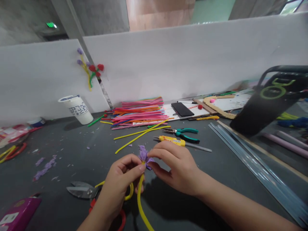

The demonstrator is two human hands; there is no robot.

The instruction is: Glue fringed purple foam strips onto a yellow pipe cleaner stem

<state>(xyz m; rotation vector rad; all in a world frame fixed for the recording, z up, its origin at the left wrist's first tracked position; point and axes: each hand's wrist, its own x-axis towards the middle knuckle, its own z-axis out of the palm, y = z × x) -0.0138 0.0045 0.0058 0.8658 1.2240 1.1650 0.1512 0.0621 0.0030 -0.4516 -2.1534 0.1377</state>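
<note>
My left hand (124, 178) is closed, thumb and fingers pinching the top of a yellow stem (142, 211) that curves down towards me. At the top of that stem sits a frayed purple flower head (143, 153). My right hand (176, 165) pinches the purple petals from the right side with thumb and fingertips. Below my left wrist lie shears (81, 190) with metal blades and red handles, partly covered by the hand. A yellow loop shows behind the left fingers; what it belongs to is hidden.
Beyond my hands lie loose yellow stems (134, 134), teal-handled pliers (185, 132), a yellow-handled tool (172, 140) and a pile of coloured pipe cleaners (139, 114). A white cup (78, 109) stands back left, a large black bottle (267, 102) at right. Clear strips (255, 166) lie right; purple scraps (45, 168) left.
</note>
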